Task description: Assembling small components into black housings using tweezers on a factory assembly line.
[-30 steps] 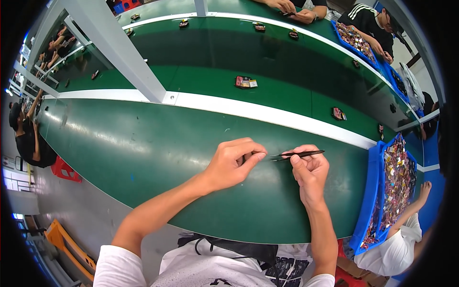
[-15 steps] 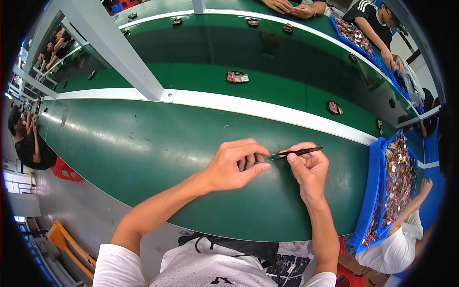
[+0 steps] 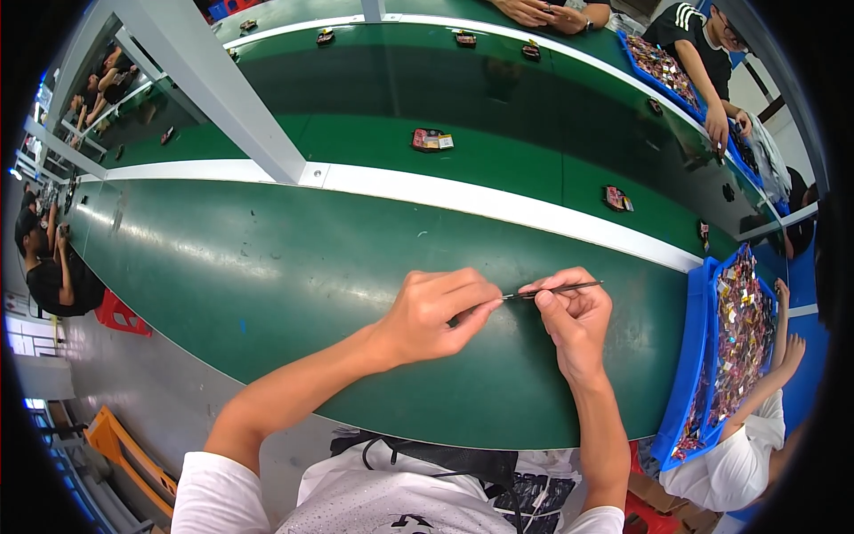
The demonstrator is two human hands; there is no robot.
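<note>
Right hand [image 3: 576, 320] over the table here, thumb and fingertips pinched firmly closed on a pair of slim, black, pointed tweezers [image 3: 574, 287], held just above the right half of the smooth, dark-green work table [image 3: 311, 311]. Left hand [image 3: 440, 316] comes in opposite, fingers curled, thumb and index tips drawn nearly together right at the tweezers' fine points; whether they grip those points or something tiny between them, I can't tell, the fingers hide it. The tweezers lie almost level, long axis running left to right across the view, points to the left and toward the left hand, rear end sticking out to the right past the right fingers and tipped slightly up the picture. Over at the right end of the table, a deep blue plastic tray [image 3: 694, 338], heaped with small mixed parts [image 3: 738, 320] in reddish, pale and yellowish tones, too jumbled to pick apart; a co-worker's bare forearm [image 3: 765, 392] reaches up along its far side. Beyond the white metal rail [image 3: 445, 198], the green belt [image 3: 516, 165] carries scattered small black-and-red casings [image 3: 432, 140], and a second blue tray [image 3: 634, 68] of similar parts stands at upper right.
</note>
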